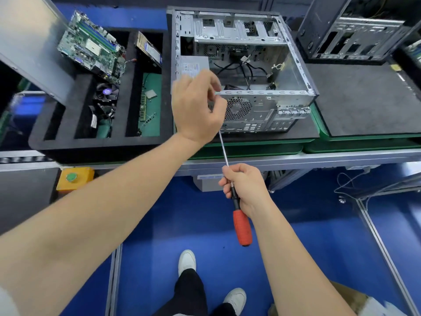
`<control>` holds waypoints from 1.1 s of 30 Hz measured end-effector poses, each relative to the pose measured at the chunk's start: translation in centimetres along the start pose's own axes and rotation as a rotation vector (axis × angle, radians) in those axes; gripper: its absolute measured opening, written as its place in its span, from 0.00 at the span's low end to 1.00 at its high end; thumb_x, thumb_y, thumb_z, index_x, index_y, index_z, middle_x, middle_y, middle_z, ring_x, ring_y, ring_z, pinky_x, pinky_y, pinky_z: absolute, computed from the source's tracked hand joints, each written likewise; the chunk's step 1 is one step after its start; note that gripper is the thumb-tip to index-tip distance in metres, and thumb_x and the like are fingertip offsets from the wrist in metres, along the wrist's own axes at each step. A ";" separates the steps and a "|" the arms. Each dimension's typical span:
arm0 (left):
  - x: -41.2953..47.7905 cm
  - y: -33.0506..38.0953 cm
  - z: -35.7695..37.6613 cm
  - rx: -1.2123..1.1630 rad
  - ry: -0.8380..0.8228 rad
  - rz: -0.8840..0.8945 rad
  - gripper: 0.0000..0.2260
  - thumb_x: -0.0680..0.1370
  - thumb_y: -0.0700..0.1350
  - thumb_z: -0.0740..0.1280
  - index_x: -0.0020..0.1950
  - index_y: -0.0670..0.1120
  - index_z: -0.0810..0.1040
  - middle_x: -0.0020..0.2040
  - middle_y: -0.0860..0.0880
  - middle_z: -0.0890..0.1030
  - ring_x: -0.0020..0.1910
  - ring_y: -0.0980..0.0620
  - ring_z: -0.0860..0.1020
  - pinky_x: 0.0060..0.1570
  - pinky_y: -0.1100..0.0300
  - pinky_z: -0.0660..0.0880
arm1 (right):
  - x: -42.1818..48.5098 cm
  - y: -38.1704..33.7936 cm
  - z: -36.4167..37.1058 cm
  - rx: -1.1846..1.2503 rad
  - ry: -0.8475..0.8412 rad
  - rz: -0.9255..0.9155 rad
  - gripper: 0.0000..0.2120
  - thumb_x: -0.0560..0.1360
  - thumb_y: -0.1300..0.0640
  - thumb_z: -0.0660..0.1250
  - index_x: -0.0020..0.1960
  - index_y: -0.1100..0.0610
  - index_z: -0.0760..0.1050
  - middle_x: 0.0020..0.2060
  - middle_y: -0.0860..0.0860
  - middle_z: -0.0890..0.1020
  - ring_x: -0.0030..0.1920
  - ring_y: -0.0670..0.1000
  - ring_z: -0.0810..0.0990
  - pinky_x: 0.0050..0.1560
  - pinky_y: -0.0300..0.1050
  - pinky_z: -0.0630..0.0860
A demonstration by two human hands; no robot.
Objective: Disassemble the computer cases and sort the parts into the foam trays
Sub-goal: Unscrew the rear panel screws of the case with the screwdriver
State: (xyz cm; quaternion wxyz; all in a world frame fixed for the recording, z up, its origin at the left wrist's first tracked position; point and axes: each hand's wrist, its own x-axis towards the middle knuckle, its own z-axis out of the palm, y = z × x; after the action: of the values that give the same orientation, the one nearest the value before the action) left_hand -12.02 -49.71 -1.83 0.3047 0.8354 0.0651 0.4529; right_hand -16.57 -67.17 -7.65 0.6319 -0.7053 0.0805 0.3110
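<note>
Computer case [262, 106]: open, side panel off, lying on a dark mat on the desk [296, 158]; rear panel faces near, power supply [193, 67] and loose cables inside.
Left hand [196, 108]: at the case's near-left corner, over the rear panel beside the fan grille. Fingers [216, 103] curled together; cannot tell what they pinch, the hand hides it.
Right hand [246, 185]: near side, off the desk edge, well clear of the case. Fingers [230, 179] clamped on the screwdriver [242, 226] at the shaft and black collar; red handle hangs free below.
Screwdriver tip: runs up behind the left hand; contact with the case not visible.
Step (judgement): likely working a rear-panel screw at the power supply corner.
Risk 1: grip on the shaft rather than the handle means low torque and poor control, so the tip could slip out of a screw head and jab the left fingers.
Risk 2: a freed screw could drop into the case or to the floor.
Risk 3: the power supply could shift once unfastened and snag the cables.
Foam tray [100, 147]: left of the case, already holding a motherboard [91, 46], cooler fan and smaller parts.
</note>
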 end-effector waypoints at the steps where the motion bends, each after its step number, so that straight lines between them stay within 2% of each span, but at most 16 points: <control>1: -1.7 0.3 0.0 -0.072 0.022 -0.225 0.04 0.73 0.43 0.65 0.45 0.50 0.74 0.34 0.54 0.76 0.35 0.56 0.73 0.39 0.61 0.66 | 0.0 0.0 0.0 0.004 -0.001 -0.001 0.07 0.84 0.60 0.68 0.52 0.64 0.77 0.31 0.55 0.82 0.27 0.48 0.75 0.27 0.42 0.74; 2: -2.9 0.4 0.2 -0.150 -0.032 -0.526 0.01 0.75 0.45 0.64 0.45 0.50 0.73 0.36 0.54 0.78 0.35 0.56 0.74 0.37 0.61 0.68 | 0.1 -0.1 -0.1 0.005 -0.001 -0.004 0.06 0.84 0.60 0.68 0.52 0.64 0.77 0.31 0.54 0.82 0.27 0.49 0.75 0.27 0.42 0.73; 4: -4.2 0.3 0.8 -0.405 -0.225 -1.196 0.08 0.79 0.47 0.63 0.52 0.46 0.77 0.46 0.48 0.85 0.38 0.52 0.82 0.37 0.57 0.77 | 0.2 -0.1 -0.1 -0.008 -0.003 -0.015 0.06 0.84 0.60 0.68 0.52 0.64 0.77 0.30 0.54 0.82 0.26 0.49 0.75 0.27 0.42 0.73; 5: -4.5 0.0 1.1 -0.583 -0.310 -1.409 0.10 0.81 0.47 0.62 0.57 0.43 0.78 0.51 0.44 0.85 0.43 0.48 0.85 0.41 0.55 0.81 | 0.2 -0.2 -0.2 -0.017 -0.003 -0.020 0.06 0.84 0.60 0.68 0.53 0.64 0.77 0.30 0.54 0.82 0.26 0.49 0.75 0.27 0.43 0.73; 6: -4.5 -0.3 1.5 -0.719 -0.376 -1.502 0.12 0.83 0.46 0.62 0.60 0.42 0.78 0.54 0.42 0.85 0.47 0.45 0.86 0.46 0.54 0.82 | 0.2 -0.2 -0.2 -0.021 -0.002 -0.023 0.06 0.84 0.60 0.68 0.53 0.64 0.77 0.30 0.54 0.83 0.26 0.49 0.75 0.27 0.43 0.74; 8: -4.3 -0.8 2.4 -0.887 -0.403 -1.553 0.12 0.85 0.46 0.61 0.61 0.41 0.78 0.55 0.42 0.85 0.52 0.44 0.85 0.53 0.52 0.81 | 0.2 -0.1 -0.3 -0.024 0.002 -0.024 0.06 0.84 0.60 0.68 0.53 0.64 0.77 0.30 0.54 0.82 0.26 0.48 0.75 0.27 0.42 0.74; 10: -3.9 -1.1 3.2 -0.993 -0.359 -1.582 0.10 0.86 0.45 0.60 0.58 0.41 0.78 0.54 0.44 0.85 0.51 0.47 0.85 0.50 0.54 0.80 | 0.3 -0.1 -0.4 -0.023 0.003 -0.020 0.06 0.84 0.60 0.68 0.54 0.64 0.77 0.30 0.54 0.82 0.26 0.48 0.75 0.27 0.42 0.74; 13: -3.3 -1.3 3.9 -1.022 -0.304 -1.605 0.09 0.86 0.44 0.59 0.56 0.43 0.78 0.52 0.46 0.85 0.47 0.51 0.85 0.45 0.58 0.79 | 0.4 0.0 -0.5 -0.026 0.005 -0.020 0.06 0.84 0.59 0.68 0.54 0.64 0.78 0.31 0.54 0.82 0.27 0.48 0.75 0.27 0.42 0.74; 16: -3.8 -1.5 4.6 -1.030 -0.255 -1.615 0.07 0.86 0.43 0.60 0.58 0.43 0.77 0.52 0.46 0.85 0.46 0.52 0.84 0.44 0.60 0.79 | 0.7 0.3 -0.6 -0.037 0.000 -0.018 0.06 0.84 0.59 0.69 0.53 0.64 0.78 0.31 0.54 0.83 0.27 0.49 0.75 0.27 0.43 0.74; 21: -4.6 -1.4 5.1 -1.093 -0.172 -1.605 0.07 0.86 0.44 0.61 0.53 0.44 0.77 0.49 0.48 0.85 0.45 0.53 0.85 0.44 0.61 0.78 | 1.0 1.0 -0.9 -0.051 -0.018 -0.005 0.06 0.84 0.58 0.68 0.51 0.61 0.76 0.31 0.55 0.83 0.27 0.50 0.76 0.28 0.44 0.74; 25: -5.0 -1.0 4.9 -1.099 -0.137 -1.587 0.07 0.85 0.44 0.60 0.53 0.43 0.76 0.42 0.49 0.87 0.41 0.54 0.86 0.44 0.61 0.82 | 0.8 2.0 -1.2 -0.095 -0.054 -0.009 0.06 0.84 0.58 0.67 0.51 0.60 0.75 0.32 0.57 0.83 0.28 0.52 0.77 0.30 0.46 0.75; 30: -5.4 -1.5 2.7 -1.024 0.093 -1.517 0.09 0.81 0.41 0.59 0.55 0.41 0.77 0.43 0.44 0.88 0.41 0.48 0.87 0.36 0.59 0.81 | 0.6 2.7 -0.3 -0.203 -0.154 -0.070 0.05 0.85 0.57 0.65 0.54 0.59 0.75 0.34 0.59 0.84 0.31 0.55 0.81 0.33 0.48 0.78; 33: -4.5 -3.2 0.4 -0.947 0.230 -1.490 0.11 0.79 0.42 0.55 0.45 0.41 0.76 0.38 0.42 0.86 0.35 0.46 0.86 0.33 0.59 0.79 | 1.0 2.1 1.5 -0.237 -0.220 -0.103 0.05 0.85 0.56 0.64 0.54 0.57 0.76 0.34 0.60 0.85 0.32 0.58 0.83 0.34 0.48 0.79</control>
State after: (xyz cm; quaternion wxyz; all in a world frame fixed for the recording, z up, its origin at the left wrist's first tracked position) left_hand -13.82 -49.04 -7.03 0.8252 0.3117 0.4276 0.1976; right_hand -17.40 -65.88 -9.99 0.5645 -0.7399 -0.0626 0.3606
